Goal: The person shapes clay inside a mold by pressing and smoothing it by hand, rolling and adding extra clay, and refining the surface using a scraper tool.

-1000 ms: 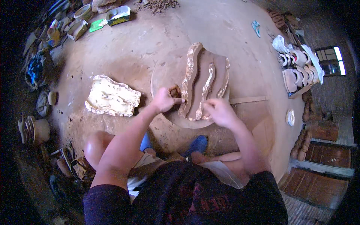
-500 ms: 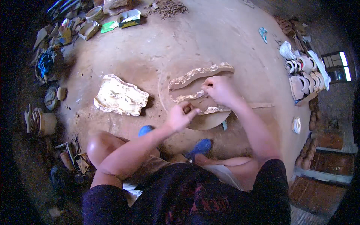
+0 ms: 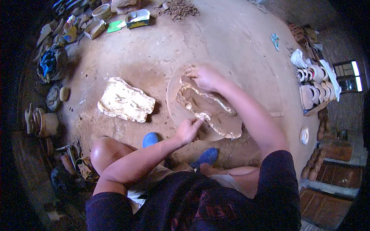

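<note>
A hollow, open mould-like piece (image 3: 182,96) with a rough, pale, crumbly rim and a brown inside lies on a round board (image 3: 172,111) in front of me. It slants from far left to near right. My left hand (image 3: 189,131) grips its near rim, thumb on top and fingers curled at the outer side. At the far left end my right hand (image 3: 206,78) has its fingers closed on the rim; my hand and forearm hide part of the far side. To the left, a similar whitish piece (image 3: 125,101) lies on the floor, its hollow face up.
Blue shoes (image 3: 208,157) are close to the board's near side. Curved pale pieces (image 3: 318,92) stand stacked at the right, near a white ring (image 3: 304,135). Tubs, a box (image 3: 137,19) and a brown rubble heap (image 3: 177,9) line the far side.
The mould-like piece has turned clockwise on the board. My right hand has moved left and farther away to its far end; my left hand has shifted slightly right and nearer along the rim.
</note>
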Demonstrator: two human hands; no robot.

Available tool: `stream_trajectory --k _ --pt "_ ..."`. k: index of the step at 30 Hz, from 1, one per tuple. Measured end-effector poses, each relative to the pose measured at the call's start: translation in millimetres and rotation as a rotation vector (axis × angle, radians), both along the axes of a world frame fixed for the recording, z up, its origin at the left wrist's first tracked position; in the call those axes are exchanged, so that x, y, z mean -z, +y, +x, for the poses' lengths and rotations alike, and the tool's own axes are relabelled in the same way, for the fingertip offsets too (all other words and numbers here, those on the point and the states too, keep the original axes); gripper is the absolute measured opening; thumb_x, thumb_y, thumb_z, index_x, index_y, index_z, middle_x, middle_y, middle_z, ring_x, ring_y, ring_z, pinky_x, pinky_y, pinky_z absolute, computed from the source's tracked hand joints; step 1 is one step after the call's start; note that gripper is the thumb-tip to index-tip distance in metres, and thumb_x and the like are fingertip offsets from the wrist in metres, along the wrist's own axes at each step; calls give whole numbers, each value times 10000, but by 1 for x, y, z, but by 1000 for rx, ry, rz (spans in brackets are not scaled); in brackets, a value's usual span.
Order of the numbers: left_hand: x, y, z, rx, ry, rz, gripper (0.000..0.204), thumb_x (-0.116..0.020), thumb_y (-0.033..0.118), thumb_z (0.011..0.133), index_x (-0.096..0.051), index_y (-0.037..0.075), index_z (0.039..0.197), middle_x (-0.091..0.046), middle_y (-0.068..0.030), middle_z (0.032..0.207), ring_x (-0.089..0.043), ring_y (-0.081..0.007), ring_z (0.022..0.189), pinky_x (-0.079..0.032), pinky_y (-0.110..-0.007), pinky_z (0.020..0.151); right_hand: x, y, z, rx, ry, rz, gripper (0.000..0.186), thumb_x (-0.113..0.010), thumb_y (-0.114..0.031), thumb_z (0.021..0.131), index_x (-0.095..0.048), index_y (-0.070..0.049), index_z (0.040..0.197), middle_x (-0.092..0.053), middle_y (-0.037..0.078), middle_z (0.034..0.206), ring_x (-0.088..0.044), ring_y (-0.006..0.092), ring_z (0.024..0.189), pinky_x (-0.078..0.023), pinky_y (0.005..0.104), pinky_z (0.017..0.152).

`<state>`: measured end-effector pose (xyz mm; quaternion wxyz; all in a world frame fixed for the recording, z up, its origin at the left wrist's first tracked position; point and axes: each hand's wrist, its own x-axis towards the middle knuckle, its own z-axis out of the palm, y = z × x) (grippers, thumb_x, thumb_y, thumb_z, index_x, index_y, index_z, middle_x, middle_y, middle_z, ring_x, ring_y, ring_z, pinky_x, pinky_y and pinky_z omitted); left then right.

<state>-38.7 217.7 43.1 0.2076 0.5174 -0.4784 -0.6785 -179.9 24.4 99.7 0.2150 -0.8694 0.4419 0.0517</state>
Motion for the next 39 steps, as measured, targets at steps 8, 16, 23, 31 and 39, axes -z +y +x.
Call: stream_trajectory --k 8,16,23,31,39 --pt "1 -12 -3 -217 -82 -110 526 -592 477 1045 -694 -24 1168 -688 -115 855 -620 -133 821 -513 -338 760 -36 -30 6 260 106 -24 339 -662 -277 932 -743 -72 1189 -722 222 1139 -698 370 1042 -547 454 886" --pt "-47 -63 21 -602 306 -55 546 -364 532 1119 -573 33 1193 -609 -42 970 -548 -140 939 -483 -321 849 -64 90 -7 -97 -410 -90 455 -766 -288 886 -665 -7 1229 -647 181 1050 -648 348 961 -531 460 848" --pt "-49 -58 11 -95 207 -25 640 -657 545 985 -575 7 1321 -601 9 830 -500 -63 654 -373 -243 538 -27 116 -48 -109 -332 -230 135 -674 -95 862 -648 -24 974 -609 154 910 -640 352 901 -532 451 827" --pt "-30 -40 -10 56 315 -178 328 -605 285 1071 -589 -17 1197 -648 -25 981 -575 -105 919 -489 -273 801 -30 151 -76 149 -506 122 266 -673 -212 927 -701 10 1070 -676 251 972 -662 453 962 -519 533 875" --pt "-19 -26 -16 -47 276 -22 463 -442 487 1109 -657 80 1059 -625 22 821 -539 -75 665 -428 -260 588 -30 170 -84 -66 -436 -266 214 -648 -235 970 -645 -24 1011 -619 150 906 -648 343 905 -541 444 805"
